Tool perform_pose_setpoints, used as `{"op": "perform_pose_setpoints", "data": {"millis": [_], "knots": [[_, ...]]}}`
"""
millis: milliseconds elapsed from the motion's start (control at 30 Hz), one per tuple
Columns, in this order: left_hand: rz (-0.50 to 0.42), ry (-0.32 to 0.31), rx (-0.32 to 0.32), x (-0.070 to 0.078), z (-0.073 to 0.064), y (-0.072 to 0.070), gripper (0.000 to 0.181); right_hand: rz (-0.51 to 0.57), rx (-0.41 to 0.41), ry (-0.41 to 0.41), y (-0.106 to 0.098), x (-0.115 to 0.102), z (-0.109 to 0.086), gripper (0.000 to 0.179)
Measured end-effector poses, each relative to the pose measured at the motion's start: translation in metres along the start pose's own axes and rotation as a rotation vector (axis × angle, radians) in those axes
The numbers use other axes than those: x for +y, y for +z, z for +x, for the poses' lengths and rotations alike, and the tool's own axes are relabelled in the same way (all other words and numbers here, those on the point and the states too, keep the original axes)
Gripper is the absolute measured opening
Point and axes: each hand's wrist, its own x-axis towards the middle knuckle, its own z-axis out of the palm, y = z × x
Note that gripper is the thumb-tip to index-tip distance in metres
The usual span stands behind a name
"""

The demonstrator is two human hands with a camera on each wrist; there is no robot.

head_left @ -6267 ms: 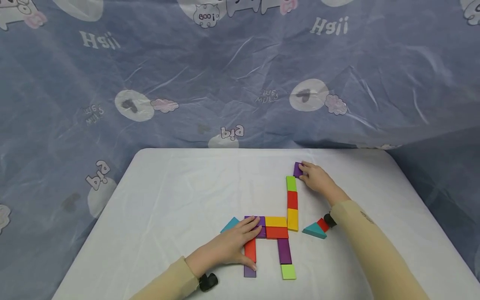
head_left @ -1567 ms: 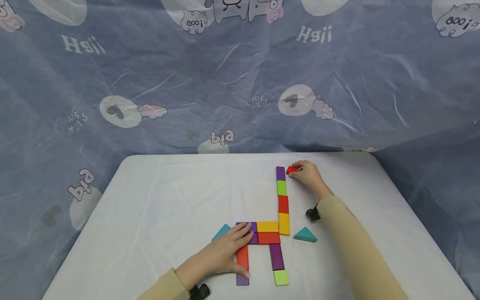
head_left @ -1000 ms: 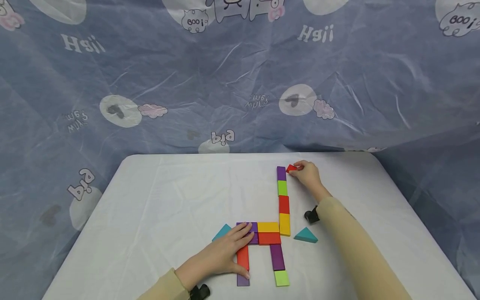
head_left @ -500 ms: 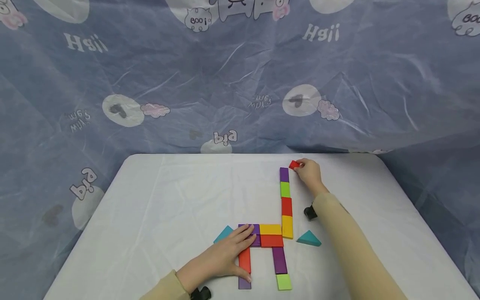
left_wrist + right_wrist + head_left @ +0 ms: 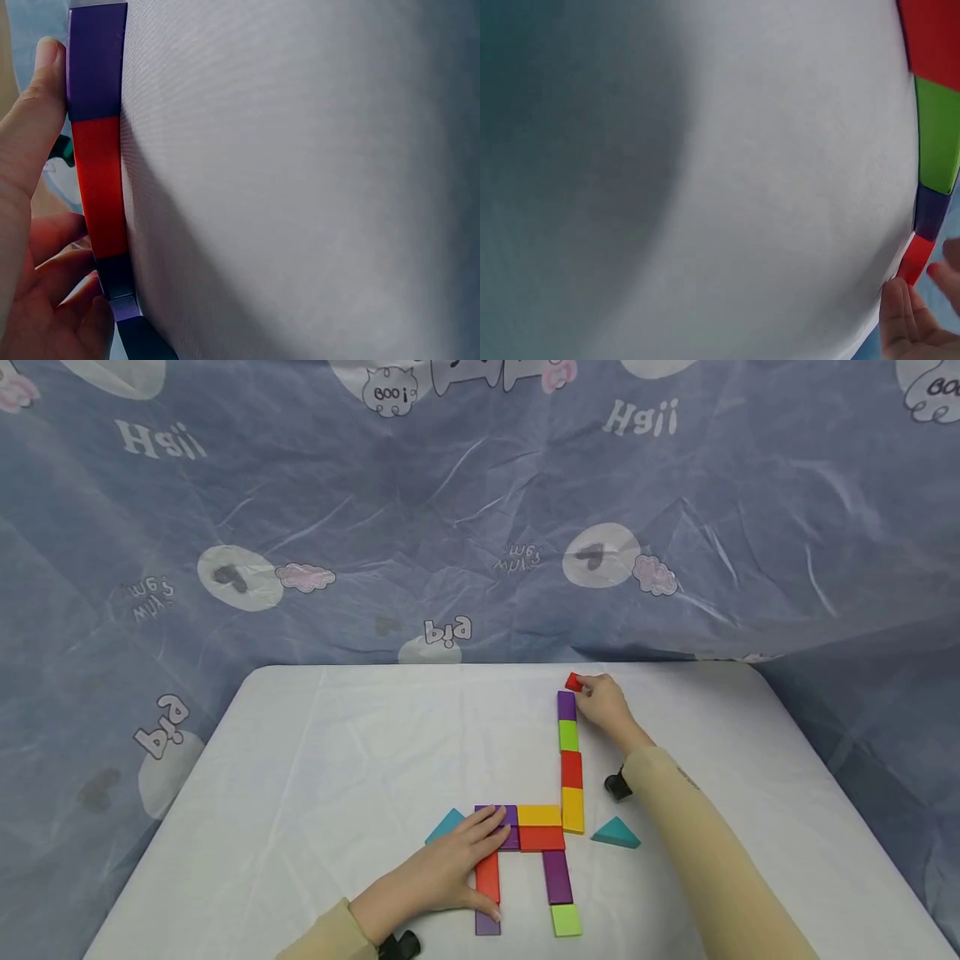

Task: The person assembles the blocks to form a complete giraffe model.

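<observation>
Flat coloured blocks form a figure on the white table [image 5: 360, 752]. A column of purple [image 5: 566, 705], green [image 5: 568, 736], red [image 5: 572, 769] and yellow [image 5: 573, 809] blocks rises from a body of purple, yellow [image 5: 538, 815] and red [image 5: 542, 838] blocks with two legs. My right hand [image 5: 596, 697] pinches a small red block [image 5: 573, 682] just above the column's purple top; the right wrist view shows that red block [image 5: 915, 259] beside the fingers [image 5: 900, 315]. My left hand [image 5: 457, 864] lies flat on the left leg's red block [image 5: 487, 877] and the body's purple block [image 5: 511, 816].
A teal triangle [image 5: 615, 833] lies right of the yellow block, another teal triangle [image 5: 446, 825] left of the body. The right leg is a purple block [image 5: 557, 877] with a green one [image 5: 566, 920]. A blue patterned cloth [image 5: 480, 510] hangs behind the table.
My right hand has carried the small red block from the right side of the purple top block up and leftward to just above it. The left hand has stayed put.
</observation>
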Motion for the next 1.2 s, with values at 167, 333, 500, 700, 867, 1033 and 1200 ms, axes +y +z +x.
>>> {"op": "perform_pose_setpoints", "data": {"millis": [167,333,500,700,867,1033,1200], "knots": [[0.013,0.022,0.016,0.0002,-0.0006,-0.0010,0.103,-0.025,-0.072,-0.001,0.0011,-0.0018,0.0000,0.051],[0.024,0.029,0.020,0.0000,-0.0005,0.0003,0.104,-0.076,-0.086,-0.065,0.0010,-0.0014,-0.0005,0.052],[0.019,0.016,0.006,-0.0005,0.0003,0.0002,0.104,-0.081,-0.096,-0.074,0.0022,0.0006,-0.0005,0.051],[0.010,0.004,-0.001,-0.0003,0.0008,-0.0007,0.105,-0.085,-0.094,-0.093,0.0050,0.0029,-0.0003,0.051],[0.011,0.008,0.003,0.0000,0.0005,-0.0018,0.104,-0.076,-0.086,-0.109,0.0040,0.0018,-0.0024,0.049],[0.013,0.010,0.007,0.0005,0.0002,-0.0017,0.104,-0.091,-0.088,-0.113,0.0044,0.0019,-0.0035,0.049],[0.023,0.013,0.012,0.0007,0.0005,-0.0016,0.104,-0.095,-0.087,-0.117,0.0052,0.0021,-0.0046,0.049]]}}
